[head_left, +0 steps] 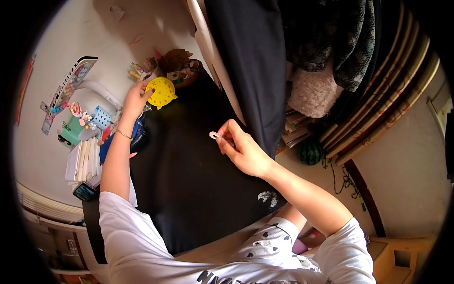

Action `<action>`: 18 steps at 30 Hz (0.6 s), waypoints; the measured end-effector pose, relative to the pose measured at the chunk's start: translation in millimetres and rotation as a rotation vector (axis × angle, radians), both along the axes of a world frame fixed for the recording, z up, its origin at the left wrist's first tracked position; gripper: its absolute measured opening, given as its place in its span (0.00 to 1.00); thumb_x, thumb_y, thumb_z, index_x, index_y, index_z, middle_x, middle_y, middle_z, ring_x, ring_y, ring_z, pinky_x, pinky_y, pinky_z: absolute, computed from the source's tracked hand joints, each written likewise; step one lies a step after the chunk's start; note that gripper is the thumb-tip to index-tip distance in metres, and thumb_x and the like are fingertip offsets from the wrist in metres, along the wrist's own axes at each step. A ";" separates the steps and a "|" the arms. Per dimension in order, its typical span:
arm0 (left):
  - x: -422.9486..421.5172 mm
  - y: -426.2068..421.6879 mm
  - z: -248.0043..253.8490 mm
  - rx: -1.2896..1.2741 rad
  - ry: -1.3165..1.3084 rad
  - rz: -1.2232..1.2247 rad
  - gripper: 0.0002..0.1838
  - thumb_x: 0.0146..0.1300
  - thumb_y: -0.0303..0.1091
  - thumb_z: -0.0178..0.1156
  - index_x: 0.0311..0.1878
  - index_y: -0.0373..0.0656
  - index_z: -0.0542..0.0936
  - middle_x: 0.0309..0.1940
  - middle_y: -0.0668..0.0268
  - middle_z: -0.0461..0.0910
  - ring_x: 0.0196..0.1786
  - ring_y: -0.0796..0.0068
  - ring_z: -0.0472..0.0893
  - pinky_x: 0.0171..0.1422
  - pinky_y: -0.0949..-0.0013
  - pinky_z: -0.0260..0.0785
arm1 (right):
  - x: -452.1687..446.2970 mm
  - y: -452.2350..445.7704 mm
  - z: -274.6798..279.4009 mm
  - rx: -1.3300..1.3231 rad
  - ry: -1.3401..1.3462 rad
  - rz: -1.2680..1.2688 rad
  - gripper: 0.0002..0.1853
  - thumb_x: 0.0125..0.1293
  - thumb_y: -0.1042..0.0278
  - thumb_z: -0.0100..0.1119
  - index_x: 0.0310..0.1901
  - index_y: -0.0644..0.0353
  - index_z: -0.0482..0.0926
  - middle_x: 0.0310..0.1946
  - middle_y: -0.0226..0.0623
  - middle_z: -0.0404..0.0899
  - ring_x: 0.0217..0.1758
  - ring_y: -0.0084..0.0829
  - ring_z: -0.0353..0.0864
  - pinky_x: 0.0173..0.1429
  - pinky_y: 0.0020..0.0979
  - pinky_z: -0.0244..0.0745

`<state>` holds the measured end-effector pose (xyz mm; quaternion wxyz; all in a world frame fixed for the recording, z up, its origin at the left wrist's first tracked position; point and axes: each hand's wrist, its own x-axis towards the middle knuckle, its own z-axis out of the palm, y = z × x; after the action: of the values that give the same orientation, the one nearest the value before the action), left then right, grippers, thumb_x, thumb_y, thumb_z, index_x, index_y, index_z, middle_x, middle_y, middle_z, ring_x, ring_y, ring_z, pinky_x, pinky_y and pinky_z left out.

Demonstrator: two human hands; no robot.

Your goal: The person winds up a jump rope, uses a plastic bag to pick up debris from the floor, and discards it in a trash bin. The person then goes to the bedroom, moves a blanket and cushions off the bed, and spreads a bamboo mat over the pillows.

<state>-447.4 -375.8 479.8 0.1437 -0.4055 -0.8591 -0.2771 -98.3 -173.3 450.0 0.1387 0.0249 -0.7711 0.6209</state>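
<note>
At the far left end of the black table (pixel 189 189), my left hand (pixel 137 97) grips the left edge of a yellow toy clock (pixel 162 93). Its round dial with numbers faces up toward me. My right hand (pixel 239 146) is raised over the table's right side, thumb and fingers pinched together. Between those fingertips is a small pale looped clip (pixel 214 135); most of it is hidden by the fingers, so its exact kind does not show. The two hands are well apart.
Behind the clock stands a brown basket (pixel 195 78) of small items. Along the left are a stack of books (pixel 85 161), a phone (pixel 84 191), a dotted blue holder (pixel 101 118) and a lamp (pixel 101 92). Black cloth (pixel 250 57) hangs along the table's right edge.
</note>
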 end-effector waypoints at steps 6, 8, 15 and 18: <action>-1.7 -7.1 10.3 -0.039 0.126 0.092 0.16 0.56 0.32 0.67 0.47 0.40 0.79 0.32 0.61 0.82 0.40 0.63 0.77 0.49 0.63 0.71 | -0.5 -0.6 -1.7 0.018 0.019 -0.007 0.08 0.73 0.69 0.48 0.43 0.63 0.63 0.24 0.40 0.71 0.26 0.33 0.73 0.35 0.34 0.68; -9.6 -9.8 8.2 -0.011 0.049 0.060 0.15 0.56 0.33 0.68 0.46 0.41 0.78 0.33 0.62 0.82 0.42 0.63 0.77 0.50 0.63 0.70 | -0.9 -0.5 -2.3 0.018 0.006 -0.004 0.08 0.73 0.69 0.48 0.43 0.63 0.63 0.23 0.40 0.71 0.26 0.32 0.73 0.35 0.34 0.68; -0.5 -7.4 11.0 -0.025 0.291 0.122 0.16 0.56 0.33 0.68 0.46 0.43 0.77 0.39 0.63 0.80 0.46 0.62 0.77 0.52 0.62 0.70 | -1.0 0.0 -3.5 0.000 0.022 0.004 0.07 0.73 0.70 0.49 0.43 0.63 0.64 0.23 0.38 0.72 0.27 0.30 0.74 0.35 0.32 0.69; 21.6 -1.0 20.9 0.036 0.502 0.143 0.18 0.55 0.32 0.68 0.48 0.42 0.76 0.42 0.62 0.78 0.44 0.62 0.76 0.52 0.62 0.70 | -1.6 -1.4 -5.1 -0.027 0.073 -0.012 0.07 0.72 0.70 0.51 0.42 0.63 0.66 0.25 0.36 0.72 0.27 0.27 0.72 0.36 0.30 0.69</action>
<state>-425.8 -376.8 500.8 0.3789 -0.3973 -0.8178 -0.1723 -99.9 -174.7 444.9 0.1708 0.0410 -0.7572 0.6292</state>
